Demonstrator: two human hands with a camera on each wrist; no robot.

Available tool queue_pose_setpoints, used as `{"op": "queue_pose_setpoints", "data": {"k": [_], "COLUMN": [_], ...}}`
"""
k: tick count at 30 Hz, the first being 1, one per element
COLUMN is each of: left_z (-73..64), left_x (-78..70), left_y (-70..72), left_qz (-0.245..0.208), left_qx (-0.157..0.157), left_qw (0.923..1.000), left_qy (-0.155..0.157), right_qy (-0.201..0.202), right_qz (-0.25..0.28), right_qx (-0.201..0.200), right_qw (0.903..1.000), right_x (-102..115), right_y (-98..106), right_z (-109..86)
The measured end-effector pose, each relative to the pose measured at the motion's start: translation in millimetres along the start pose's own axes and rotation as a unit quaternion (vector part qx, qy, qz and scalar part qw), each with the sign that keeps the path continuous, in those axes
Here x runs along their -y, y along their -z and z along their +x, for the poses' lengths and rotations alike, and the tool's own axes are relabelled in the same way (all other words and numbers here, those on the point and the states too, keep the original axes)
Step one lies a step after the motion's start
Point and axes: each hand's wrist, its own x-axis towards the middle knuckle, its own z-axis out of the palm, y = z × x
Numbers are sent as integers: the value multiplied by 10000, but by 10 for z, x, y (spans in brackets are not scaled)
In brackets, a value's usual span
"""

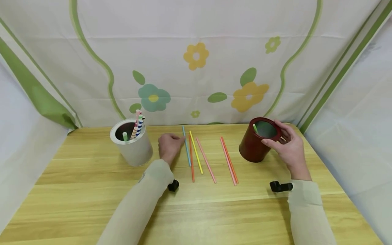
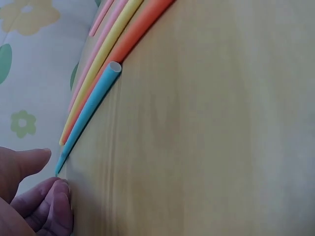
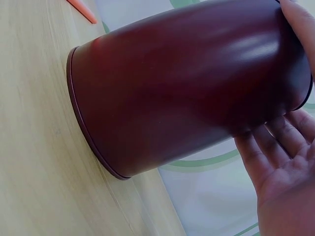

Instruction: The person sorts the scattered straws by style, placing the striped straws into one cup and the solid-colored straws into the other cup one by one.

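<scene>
My left hand (image 1: 170, 147) is at the far end of a blue straw (image 1: 186, 146) lying on the table. In the left wrist view its thumb and curled fingers stand apart, with the straw's thin far tip between them; contact is hard to tell. With thumb and fingers spread around the rim, my right hand (image 1: 289, 149) holds a dark red can (image 1: 252, 146). This can stands on the table, and a green straw (image 1: 255, 128) leans inside it. Beside the blue straw lie an orange straw (image 1: 191, 160), a yellow straw (image 1: 196, 153) and a pink straw (image 1: 206, 160).
Another pink straw (image 1: 228, 161) and orange straw (image 1: 230, 161) lie together nearer the dark red can. A white can (image 1: 136, 151) on the left holds several straws, some striped (image 1: 139, 126). Behind the wooden table (image 1: 214, 214) hangs a flowered cloth (image 1: 196, 27).
</scene>
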Motion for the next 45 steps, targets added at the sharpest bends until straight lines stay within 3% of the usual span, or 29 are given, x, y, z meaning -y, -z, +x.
{"op": "queue_pose_setpoints", "data": {"k": [4,9,17,26,31,38,40,45], "left_z": [22,19,69,420,380,385,359,346], "left_x": [-51,-81,-113,115,-8,22,-18,1], "left_y": [-43,-98,-120,-285,-273,-318,-283,-205], "left_qz": [337,789,929,1117,1237,1359,1338,886], "left_qx": [83,19,66,585,701,767,803,770], "left_qw": [9993,9968,9956,9920,9896,9878,9877,9929], "left_qy": [167,114,128,19,202,-4,132,200], "right_qy": [12,27,24,5,10,25,20,68], "right_qz": [-75,-212,-288,-398,-427,-276,-223,-247], "right_qx": [-35,2,-60,3,-4,-11,-12,-13], "right_qw": [10000,9998,9996,9992,9991,9996,9997,9997], "right_x": [-5,-5,11,-1,8,7,7,27], "right_y": [-11,-29,0,16,21,2,-3,4], "right_z": [-10,-21,0,-7,-9,-21,-23,-18]}}
